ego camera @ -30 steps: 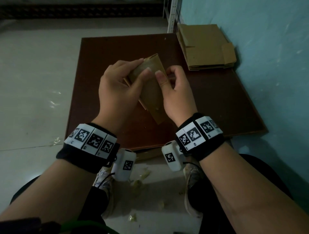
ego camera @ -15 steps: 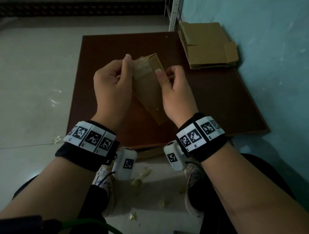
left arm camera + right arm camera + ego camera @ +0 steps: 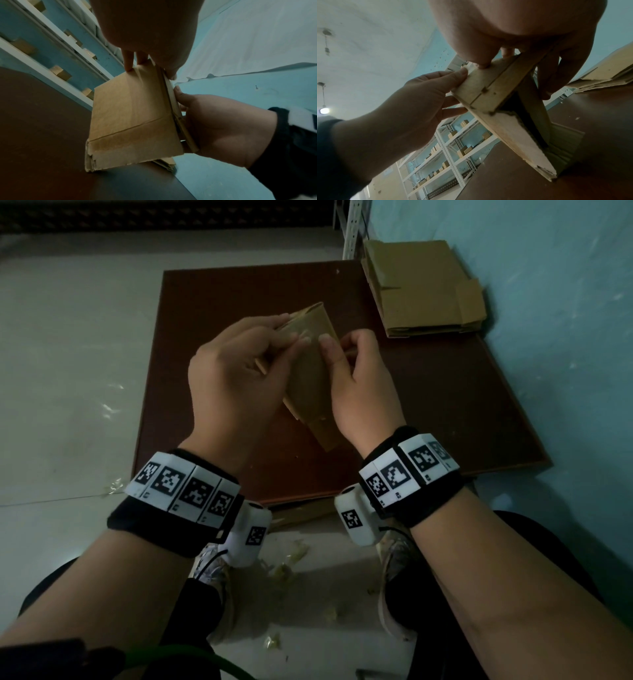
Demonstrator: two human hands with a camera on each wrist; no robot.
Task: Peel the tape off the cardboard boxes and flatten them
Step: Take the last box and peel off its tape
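A small brown cardboard box [image 3: 308,385], partly collapsed, is held tilted above the dark brown board [image 3: 212,302]. My left hand [image 3: 291,330] grips its upper left side, fingers curled over the top edge and thumb on the near face. My right hand [image 3: 337,347] grips the right edge, its thumb close beside the left thumb. In the left wrist view the box [image 3: 133,115] shows a crease and a shiny tape strip on its face, its lower end near the board. The right wrist view shows an end of the box [image 3: 489,88] with its flaps meeting at a seam.
A stack of flattened cardboard [image 3: 424,289] lies at the board's far right corner, against the teal wall [image 3: 548,337]. Crumpled tape scraps [image 3: 294,556] litter the floor by my shoes. A white shelf post [image 3: 352,231] stands behind the board.
My left hand rose to the box's top edge half a second ago, then came back down. Its thumb now lies on the near face beside the right thumb. The right hand kept its grip.
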